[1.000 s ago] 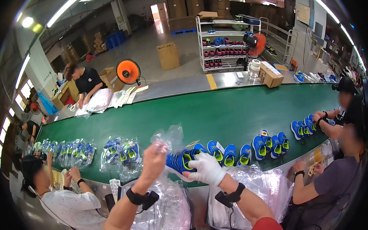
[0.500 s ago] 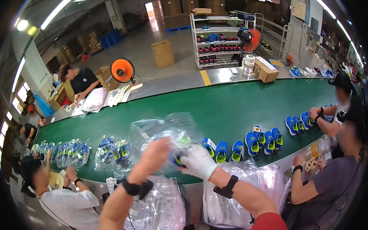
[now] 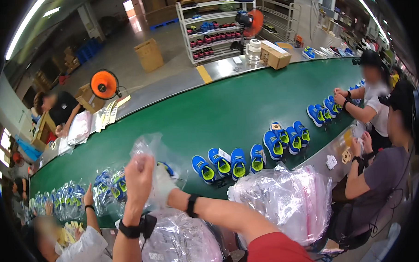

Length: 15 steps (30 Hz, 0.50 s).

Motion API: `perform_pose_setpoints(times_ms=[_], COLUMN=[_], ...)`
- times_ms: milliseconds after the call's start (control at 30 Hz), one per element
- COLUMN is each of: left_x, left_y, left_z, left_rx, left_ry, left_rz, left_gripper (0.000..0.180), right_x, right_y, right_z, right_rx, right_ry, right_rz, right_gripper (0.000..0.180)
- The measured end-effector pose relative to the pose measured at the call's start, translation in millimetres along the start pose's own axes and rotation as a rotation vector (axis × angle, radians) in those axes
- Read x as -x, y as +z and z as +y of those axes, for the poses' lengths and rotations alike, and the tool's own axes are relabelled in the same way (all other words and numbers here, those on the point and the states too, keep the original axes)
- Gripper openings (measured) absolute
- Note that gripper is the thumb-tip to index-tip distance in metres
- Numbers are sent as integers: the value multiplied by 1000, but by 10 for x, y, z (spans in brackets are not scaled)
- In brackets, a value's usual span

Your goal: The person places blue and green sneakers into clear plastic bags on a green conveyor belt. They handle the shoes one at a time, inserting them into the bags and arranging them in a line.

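My left hand (image 3: 139,177) is raised over the near edge of the green conveyor belt (image 3: 245,106) and pinches the edge of a clear plastic bag (image 3: 147,147). My right hand (image 3: 163,184), in a white glove, is pushed into the bag right beside it. It grips a blue shoe (image 3: 167,168), mostly hidden by the glove and the film. The bag hangs crumpled around both hands. Both wrists wear black bands.
A row of blue shoes with yellow-green insoles (image 3: 229,162) lies on the belt to the right. Bagged shoes (image 3: 73,200) lie to the left, by a seated person (image 3: 79,246). Heaps of clear bags (image 3: 286,202) sit in front. Co-workers (image 3: 386,162) sit at the right.
Both hands have moved left along the belt with the bag. The gloved right hand, which was at the row of shoes, now sits inside the bag with a shoe.
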State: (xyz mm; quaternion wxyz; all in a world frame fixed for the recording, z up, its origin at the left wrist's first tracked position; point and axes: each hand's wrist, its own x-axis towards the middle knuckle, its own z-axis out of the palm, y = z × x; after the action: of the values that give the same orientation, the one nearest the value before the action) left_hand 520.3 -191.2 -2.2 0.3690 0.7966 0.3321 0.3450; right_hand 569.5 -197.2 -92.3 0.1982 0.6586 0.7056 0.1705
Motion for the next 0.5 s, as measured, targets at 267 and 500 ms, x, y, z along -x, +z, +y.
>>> perform_pose_setpoints(times_ms=[267, 500], left_x=[124, 330], left_y=[-299, 206], left_z=[-648, -694], left_rx=[-36, 757], left_ry=[-234, -557], left_rz=[-56, 35], left_gripper=[18, 13], right_x=[-218, 697], right_y=[602, 412], right_z=[-195, 612], right_rx=[-965, -2066], right_ry=[-33, -124], right_rz=[-292, 87], right_gripper=[38, 35])
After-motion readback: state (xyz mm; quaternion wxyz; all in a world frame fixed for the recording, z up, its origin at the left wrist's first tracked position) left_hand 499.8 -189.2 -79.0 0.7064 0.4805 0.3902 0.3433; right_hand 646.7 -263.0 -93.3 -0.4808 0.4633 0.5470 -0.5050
